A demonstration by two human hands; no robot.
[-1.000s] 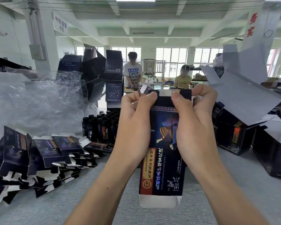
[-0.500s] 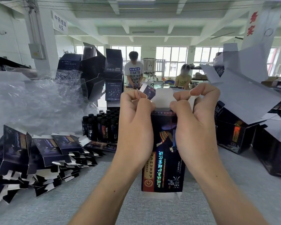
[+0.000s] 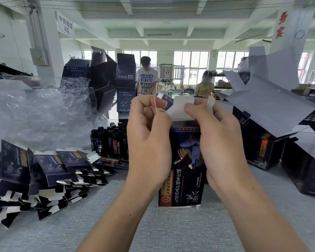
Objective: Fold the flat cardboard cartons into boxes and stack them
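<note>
The white top flap (image 3: pixel 178 108) now stands raised above the tall dark-blue printed cardboard carton (image 3: pixel 185 170), which you hold upright over the grey table (image 3: pixel 171 231), your left hand (image 3: pixel 149 137) and right hand (image 3: pixel 220 135) both curled and pinching its top flaps, likely to square the mouth before tucking.

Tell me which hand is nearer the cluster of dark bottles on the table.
Left. The left hand grips the carton at its top, just beside the bottles in this view. The right hand holds the carton's other side, farther from them.
</note>
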